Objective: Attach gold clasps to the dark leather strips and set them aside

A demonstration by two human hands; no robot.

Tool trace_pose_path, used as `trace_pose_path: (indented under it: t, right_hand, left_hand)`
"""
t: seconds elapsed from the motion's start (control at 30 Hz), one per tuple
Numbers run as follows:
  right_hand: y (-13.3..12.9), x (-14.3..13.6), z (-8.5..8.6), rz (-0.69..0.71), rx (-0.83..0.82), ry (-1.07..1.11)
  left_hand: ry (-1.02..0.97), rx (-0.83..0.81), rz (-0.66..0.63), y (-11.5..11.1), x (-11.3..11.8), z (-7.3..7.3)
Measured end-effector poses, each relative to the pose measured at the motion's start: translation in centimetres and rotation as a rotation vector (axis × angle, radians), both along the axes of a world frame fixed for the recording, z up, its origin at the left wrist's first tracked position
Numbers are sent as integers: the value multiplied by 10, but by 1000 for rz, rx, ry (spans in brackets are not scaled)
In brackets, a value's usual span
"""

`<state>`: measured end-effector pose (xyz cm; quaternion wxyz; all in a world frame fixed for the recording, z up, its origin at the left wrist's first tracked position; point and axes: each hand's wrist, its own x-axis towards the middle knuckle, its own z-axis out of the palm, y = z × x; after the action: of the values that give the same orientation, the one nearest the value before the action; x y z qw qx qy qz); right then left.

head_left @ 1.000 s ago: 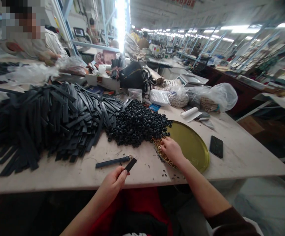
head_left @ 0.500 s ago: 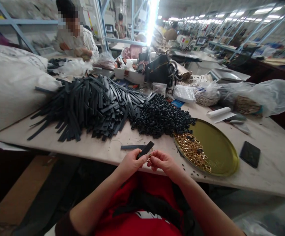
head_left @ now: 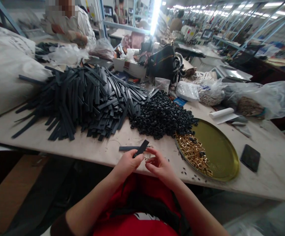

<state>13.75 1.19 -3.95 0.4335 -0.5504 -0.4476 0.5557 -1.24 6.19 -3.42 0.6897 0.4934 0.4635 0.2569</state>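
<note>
My left hand (head_left: 127, 163) pinches a short black strap (head_left: 141, 148) between thumb and fingers, its free end tilted up to the right. A small shiny metal piece (head_left: 146, 159), perhaps a buckle, shows at the tip of the left thumb. Beside it is my right hand (head_left: 161, 167), its thumb and fingers apart, with nothing plainly held between them. Behind the hands another black strap (head_left: 127, 148) lies flat on the table. Gold buckles (head_left: 193, 152) are heaped in the left part of a round gold tray (head_left: 219, 150) to the right.
A big pile of black straps (head_left: 83, 101) covers the table's left, next to a heap of small black loops (head_left: 162, 114). A phone (head_left: 250, 158) lies right of the tray. A white sack (head_left: 7, 75) stands far left. Across the table, a person (head_left: 68, 26) works.
My right fingers have spread and come slightly away from the metal piece they were pinching. The left hand, still holding the strap, has shifted a little left. The camera view has tilted slightly.
</note>
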Motion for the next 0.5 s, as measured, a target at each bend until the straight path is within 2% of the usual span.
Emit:
trace_pose_path:
  t: [0.07,0.13,0.2,0.27,0.3,0.37,0.43,0.5]
  right_hand:
    - [2,0,1,-11,157,-166]
    - [4,0,2,10,248,-247]
    - [5,0,1,1,263,-249]
    - [7,0,0,-30,255,-221]
    - [8,0,-1,-47,250,-200]
    - [9,2,-3,-91,214,-137]
    - [10,5,-5,-142,124,-44]
    - [10,9,-7,-178,30,56]
  left_hand:
    - [-147,-215,-20,1,1,-3]
    - [-300,-419,-58,1,1,-4]
    - [-423,-586,-98,0,2,-5]
    - [-466,-646,-120,-2,3,-6]
    - [-449,-613,-119,-3,3,-7]
    - [-348,-439,-107,-4,2,-11]
    - [-220,-226,-106,-5,-1,-15]
    - [-127,-94,-146,-4,-5,-20]
